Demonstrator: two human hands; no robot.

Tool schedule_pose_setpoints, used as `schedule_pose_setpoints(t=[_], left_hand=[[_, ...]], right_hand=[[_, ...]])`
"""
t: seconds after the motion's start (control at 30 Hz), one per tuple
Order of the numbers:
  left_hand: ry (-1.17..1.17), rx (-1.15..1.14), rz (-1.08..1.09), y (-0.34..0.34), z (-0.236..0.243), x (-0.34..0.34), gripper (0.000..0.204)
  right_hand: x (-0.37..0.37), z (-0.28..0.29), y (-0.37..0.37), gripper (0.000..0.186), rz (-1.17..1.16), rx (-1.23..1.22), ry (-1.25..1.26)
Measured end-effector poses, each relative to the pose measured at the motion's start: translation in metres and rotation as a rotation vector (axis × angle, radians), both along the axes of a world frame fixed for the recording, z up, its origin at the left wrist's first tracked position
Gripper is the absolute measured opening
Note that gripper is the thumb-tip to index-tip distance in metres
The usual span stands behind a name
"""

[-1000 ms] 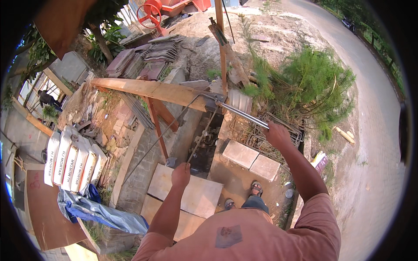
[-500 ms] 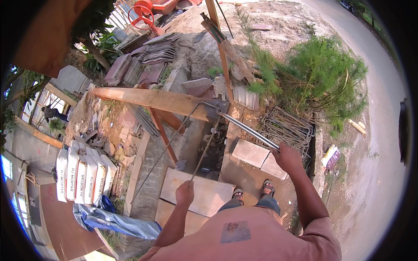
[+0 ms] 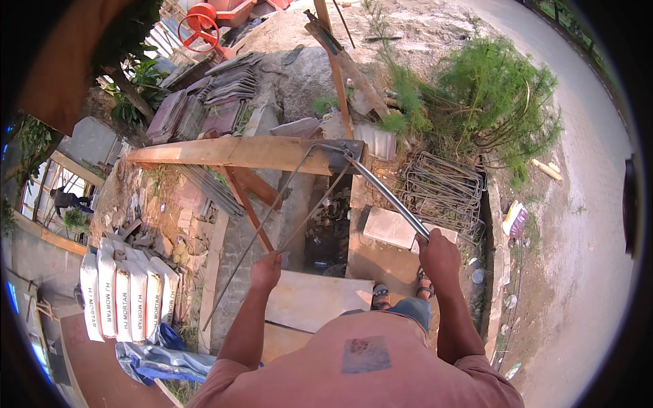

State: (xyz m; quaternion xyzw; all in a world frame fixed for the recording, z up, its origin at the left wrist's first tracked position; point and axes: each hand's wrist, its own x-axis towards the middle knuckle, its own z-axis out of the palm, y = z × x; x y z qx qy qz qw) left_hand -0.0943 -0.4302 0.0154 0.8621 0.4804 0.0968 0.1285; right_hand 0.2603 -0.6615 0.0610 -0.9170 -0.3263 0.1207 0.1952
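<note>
My left hand is closed around a thin steel rod that slopes up to a dark metal plate at the end of a wooden beam. My right hand grips the lower end of a shiny metal pipe, whose far end meets the rod at that plate. Another long bar, bent near the plate, slants down past my left hand. A pile of bent steel bars lies right of a pale slab. My sandaled feet stand on the ground below.
Stacked white sacks and a blue-grey tarp are at left, roof tiles and an orange machine behind. A narrow trench lies below the beam. A shrub borders the road. Another person bends at far left.
My left hand has swung leftward relative to the plate, with the rod. The pipe in my right hand now slopes more steeply down toward me. The view has shifted slightly.
</note>
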Motion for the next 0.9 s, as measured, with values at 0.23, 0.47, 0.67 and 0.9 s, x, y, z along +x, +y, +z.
schedule_pose_setpoints(t=[0.23,0.47,0.67,0.9], left_hand=[[-0.12,-0.292,0.179,-0.056,0.02,0.03,0.027],[-0.275,0.365,0.21,0.02,0.044,-0.001,0.033],[-0.198,-0.606,0.329,0.059,0.043,-0.004,0.038],[-0.554,-0.613,0.281,-0.005,0.047,-0.004,0.031]], right_hand=[[0.033,0.022,0.001,0.039,0.131,-0.18,0.006],[0.043,0.021,0.0,0.039,0.143,-0.274,0.009],[0.081,-0.033,-0.002,0.033,0.273,0.073,0.037],[0.077,-0.077,-0.011,0.032,0.129,0.395,-0.054]])
